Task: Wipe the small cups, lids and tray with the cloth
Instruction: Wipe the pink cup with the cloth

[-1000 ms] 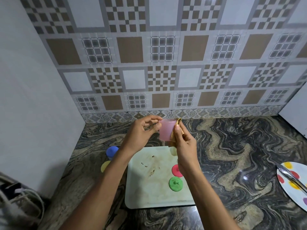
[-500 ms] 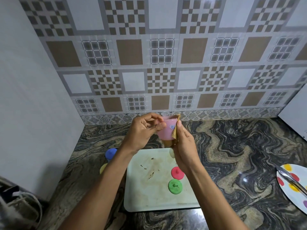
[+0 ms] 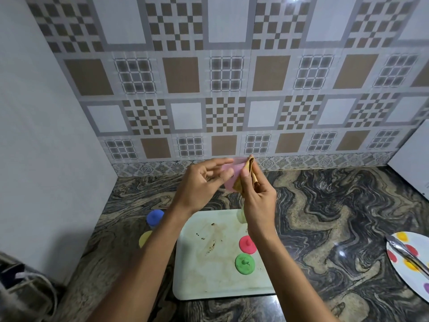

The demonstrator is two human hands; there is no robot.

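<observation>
Pink cup [image 3: 228,176] translucent, blurred | left hand [image 3: 199,182] holds it | right hand [image 3: 258,198] pinches tan cloth [image 3: 248,173]

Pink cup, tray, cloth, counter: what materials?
Pink cup: likely thin plastic; translucent, matte. Tray: plastic or melamine, smooth off-white; stains sit on top. Cloth: soft tan fabric; creases in the grip. Counter: polished stone, perhaps granite; swirled veining, light glints.
</observation>
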